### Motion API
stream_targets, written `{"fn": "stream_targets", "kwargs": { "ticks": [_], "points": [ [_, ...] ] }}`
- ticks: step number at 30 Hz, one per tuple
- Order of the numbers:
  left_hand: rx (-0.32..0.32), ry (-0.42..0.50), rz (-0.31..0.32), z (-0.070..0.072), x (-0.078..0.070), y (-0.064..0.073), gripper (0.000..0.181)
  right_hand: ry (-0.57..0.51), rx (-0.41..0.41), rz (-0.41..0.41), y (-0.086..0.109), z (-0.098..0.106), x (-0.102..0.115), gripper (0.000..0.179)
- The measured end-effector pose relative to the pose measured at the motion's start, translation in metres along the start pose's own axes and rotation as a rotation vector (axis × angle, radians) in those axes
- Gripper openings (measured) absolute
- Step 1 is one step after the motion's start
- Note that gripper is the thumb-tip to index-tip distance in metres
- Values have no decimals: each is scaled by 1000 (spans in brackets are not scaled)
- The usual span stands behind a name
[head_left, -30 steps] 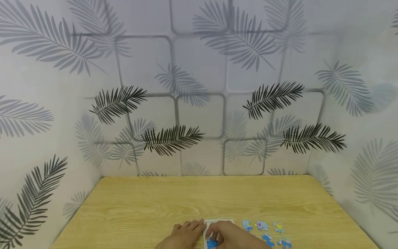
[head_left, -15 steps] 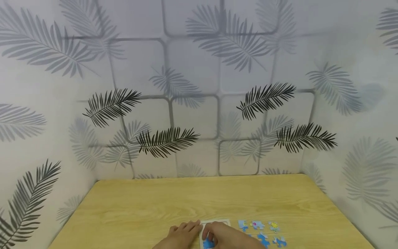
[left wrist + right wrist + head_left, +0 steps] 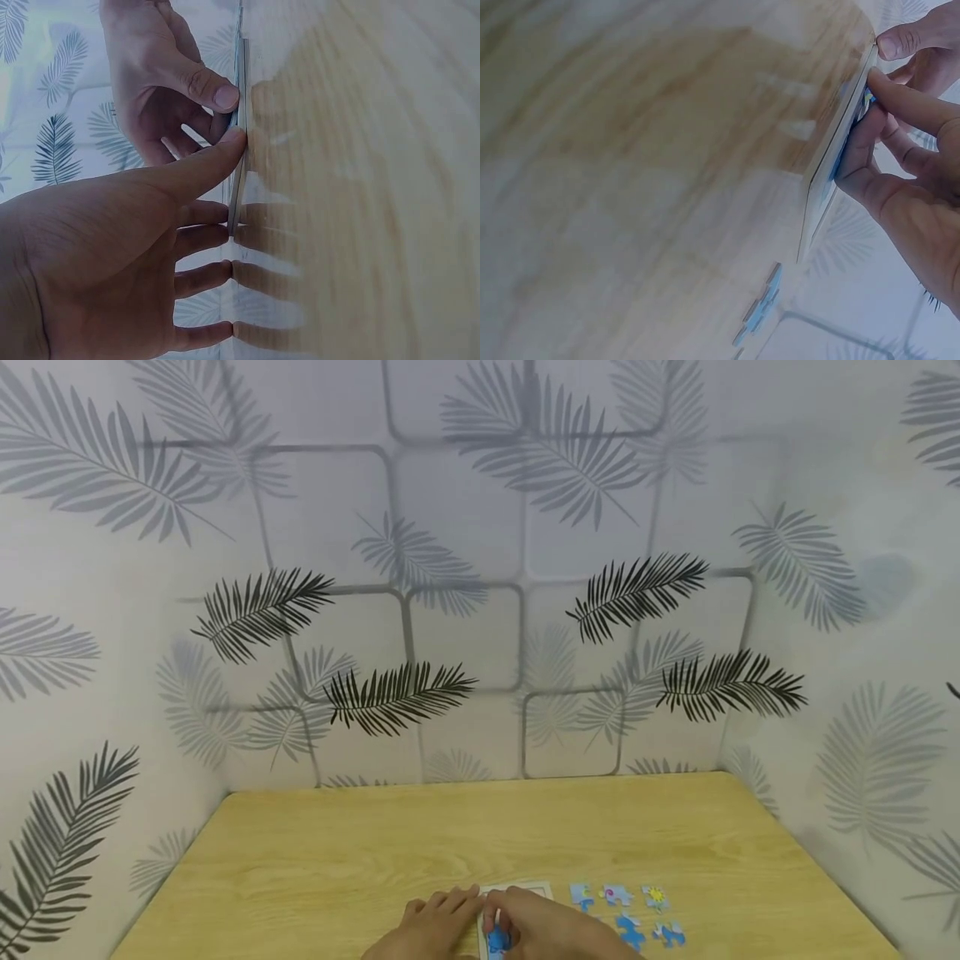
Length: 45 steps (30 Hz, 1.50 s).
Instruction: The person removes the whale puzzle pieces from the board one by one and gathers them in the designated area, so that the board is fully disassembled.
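Note:
A pale, shallow puzzle tray [image 3: 540, 888] lies at the table's near edge, partly covered by both hands. My left hand [image 3: 431, 922] rests at its left side with fingers extended. In the left wrist view, the left thumb touches the thin edge of the tray [image 3: 241, 157], and the fingertips meet the table. Over the tray, my right hand [image 3: 551, 927] has bent fingers and pinches a blue puzzle piece [image 3: 497, 937]. The right wrist view shows that thumb and index finger close together at the tray's surface; the piece is mostly hidden there.
To the tray's right lie several loose puzzle pieces: one with a yellow sun [image 3: 656, 896], one with a pink swirl [image 3: 618, 895], and blue ones [image 3: 630, 932]. The wooden table [image 3: 360, 843] ends at a leaf-patterned wall [image 3: 465, 727].
The head view has shifted a little, so everything sits slightly farther left. My right fingers have bent further over the blue area of the tray; my left hand stays at its side.

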<state>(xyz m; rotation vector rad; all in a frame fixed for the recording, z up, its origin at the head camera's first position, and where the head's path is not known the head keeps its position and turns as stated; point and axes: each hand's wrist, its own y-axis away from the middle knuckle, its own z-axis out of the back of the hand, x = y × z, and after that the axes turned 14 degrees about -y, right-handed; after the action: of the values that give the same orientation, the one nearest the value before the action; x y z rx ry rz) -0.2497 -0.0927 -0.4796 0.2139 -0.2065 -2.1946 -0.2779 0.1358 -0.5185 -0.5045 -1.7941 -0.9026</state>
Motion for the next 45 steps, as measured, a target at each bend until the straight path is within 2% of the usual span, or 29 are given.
{"fn": "stream_targets", "kwargs": {
  "ticks": [1, 3, 4, 7, 10, 12, 14, 16, 19, 28, 32, 36, 45],
  "points": [
    [-3, -1, 0, 2, -1, 1, 81, 59, 30, 15, 3, -2, 5, 16],
    [-18, 0, 5, 3, -2, 4, 78, 229, 82, 109, 12, -9, 14, 17],
    [-23, -3, 4, 4, -2, 5, 77, 220, 94, 121, 15, -13, 19, 16],
    [-22, -3, 10, 5, -2, 6, 79, 352, 129, 199, 22, -21, 27, 15],
    [-20, 2, 10, 5, -2, 7, 79, 432, 120, 251, 24, -25, 30, 16],
    [-13, 10, 12, 6, -1, 7, 79, 525, 106, 296, 24, -25, 31, 17],
    [-6, 11, 12, 6, 0, 7, 76, 562, 103, 329, 23, -24, 30, 19],
    [4, 8, 16, 5, 2, 7, 74, 556, 114, 354, 23, -23, 29, 19],
    [9, 10, 19, 2, 4, 6, 74, 468, 136, 352, 23, -20, 24, 15],
    [-43, 47, -5, -18, 14, -6, 82, 383, 136, 368, 35, -8, 16, 15],
    [-15, 59, -6, -8, 7, -5, 77, 321, 139, 331, 53, -7, 17, 17],
    [-13, 20, -1, 0, -1, -1, 75, 288, 113, 347, 71, 1, 12, 18],
    [5, 4, 6, 3, -3, 0, 77, 388, -24, 408, 114, 34, 3, 11]
  ]
}}
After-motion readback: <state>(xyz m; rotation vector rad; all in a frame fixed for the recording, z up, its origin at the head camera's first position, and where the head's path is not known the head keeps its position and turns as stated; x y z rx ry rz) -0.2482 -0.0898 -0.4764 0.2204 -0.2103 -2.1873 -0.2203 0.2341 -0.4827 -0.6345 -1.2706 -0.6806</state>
